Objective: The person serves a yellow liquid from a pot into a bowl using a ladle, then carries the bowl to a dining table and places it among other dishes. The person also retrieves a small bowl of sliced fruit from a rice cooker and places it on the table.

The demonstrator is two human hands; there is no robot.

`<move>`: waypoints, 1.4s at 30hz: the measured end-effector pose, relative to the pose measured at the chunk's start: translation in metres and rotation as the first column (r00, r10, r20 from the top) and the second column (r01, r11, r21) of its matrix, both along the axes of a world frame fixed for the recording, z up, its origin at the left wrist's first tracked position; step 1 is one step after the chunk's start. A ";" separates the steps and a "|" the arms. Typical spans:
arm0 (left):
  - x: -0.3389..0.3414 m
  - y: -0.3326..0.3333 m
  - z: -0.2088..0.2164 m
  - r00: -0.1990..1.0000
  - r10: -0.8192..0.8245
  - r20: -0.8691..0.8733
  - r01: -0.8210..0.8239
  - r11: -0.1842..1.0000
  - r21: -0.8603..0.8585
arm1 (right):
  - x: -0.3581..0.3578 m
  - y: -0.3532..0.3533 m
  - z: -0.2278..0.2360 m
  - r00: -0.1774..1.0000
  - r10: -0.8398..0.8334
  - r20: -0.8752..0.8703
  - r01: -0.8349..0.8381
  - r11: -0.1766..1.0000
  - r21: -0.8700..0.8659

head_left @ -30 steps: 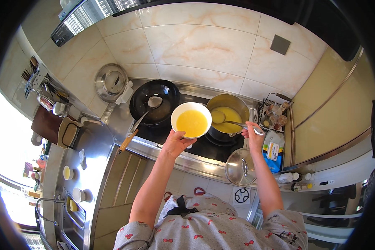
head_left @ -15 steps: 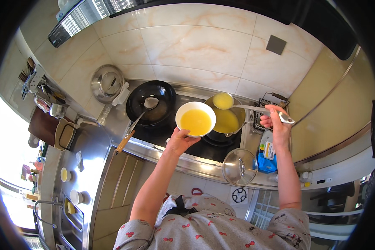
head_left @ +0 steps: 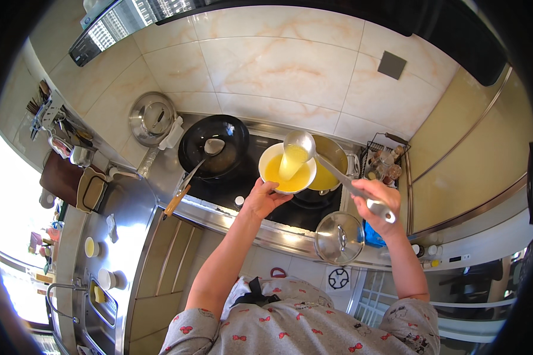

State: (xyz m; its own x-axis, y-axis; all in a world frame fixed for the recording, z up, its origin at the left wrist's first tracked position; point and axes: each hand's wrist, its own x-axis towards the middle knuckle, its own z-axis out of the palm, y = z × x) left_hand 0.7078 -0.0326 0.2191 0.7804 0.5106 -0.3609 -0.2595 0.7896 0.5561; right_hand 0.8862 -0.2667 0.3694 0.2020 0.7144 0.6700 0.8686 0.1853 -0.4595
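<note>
My left hand (head_left: 263, 200) grips a white bowl (head_left: 265, 155) by its near rim, beside the pot. Yellow liquid (head_left: 278, 176) fills much of the bowl. In my right hand (head_left: 378, 204) is the handle of a metal ladle (head_left: 299, 141). Its tilted head is over the bowl, and a yellow stream pours from it. Behind the bowl stands a pot (head_left: 336, 155) with more yellow liquid, partly hidden by bowl and ladle. A glass lid (head_left: 340, 238) lies at the counter's front edge, below the pot.
A black wok (head_left: 234, 133) on the left of the cooktop (head_left: 231, 192) holds a wooden-handled spatula (head_left: 179, 198). A metal lid (head_left: 153, 118) leans on the wall. Bottles stand in a wire rack (head_left: 391, 155) at right. Two white cups (head_left: 107, 278) stand near the sink (head_left: 102, 313).
The ladle has come left from above the pot and tipped over the bowl, its liquid now pouring. The bowl has shifted slightly right, toward the pot.
</note>
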 end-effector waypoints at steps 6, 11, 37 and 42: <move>-0.002 0.001 -0.001 0.999 0.001 0.042 0.000 1.000 -0.002 | -0.012 -0.003 0.003 0.894 0.176 0.412 -0.227 0.971 0.079; -0.003 0.004 -0.004 0.998 0.002 0.061 -0.001 1.000 -0.007 | -0.008 -0.006 -0.037 0.981 0.145 -0.126 -0.131 0.986 0.107; -0.046 0.013 0.002 0.995 0.090 0.035 -0.091 0.995 0.050 | 0.064 0.032 -0.124 0.352 -0.385 -0.853 0.259 0.916 -0.306; -0.048 0.015 0.003 0.995 0.086 0.047 -0.088 0.995 0.047 | 0.060 0.046 -0.143 0.352 -0.374 -0.858 0.367 0.898 -0.241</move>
State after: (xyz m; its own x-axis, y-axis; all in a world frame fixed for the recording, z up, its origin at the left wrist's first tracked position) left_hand 0.6599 -0.0172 0.2217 0.7472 0.5932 -0.2998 -0.3512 0.7352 0.5797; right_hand 0.9466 -0.2203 0.2260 0.9102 0.4119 -0.0421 -0.0222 -0.0530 -0.9983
